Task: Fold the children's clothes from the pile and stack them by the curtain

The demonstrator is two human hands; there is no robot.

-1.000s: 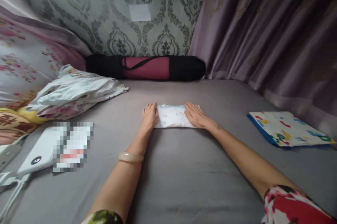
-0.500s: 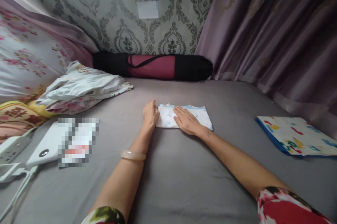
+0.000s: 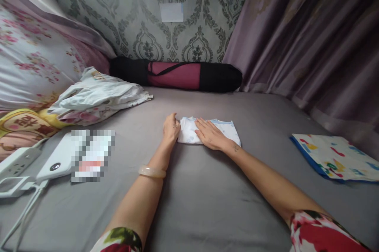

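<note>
- Cloth, white with pale prints and a light-blue far edge [image 3: 187,132], lies folded in a flat, wide shape on a grey sheet [image 3: 192,200], in the middle of my view from the head camera.
- Right hand [image 3: 209,133]: I see it laid palm down across the cloth, its fingers stretched out straight and pointing away and to the left.
- Left hand [image 3: 171,127]: it stands on its side at the cloth's left edge. The fingers look bent and their tips are hidden, so I cannot tell whether they pinch the fabric. A pale bangle [image 3: 152,171] circles that forearm.
- To my right, well apart from the hands, lies a folded white fabric with colourful shapes and a blue underside [image 3: 340,157].
- To my left I make out a white device with a small dark display [image 3: 59,159], beside a blurred-out flat item [image 3: 92,159], and a white power strip [image 3: 22,161].
- Beyond them sits a rumpled pile of light fabric [image 3: 102,94].
- Along the patterned wall [image 3: 124,15] rests a long black-and-maroon bag [image 3: 174,76].
</note>
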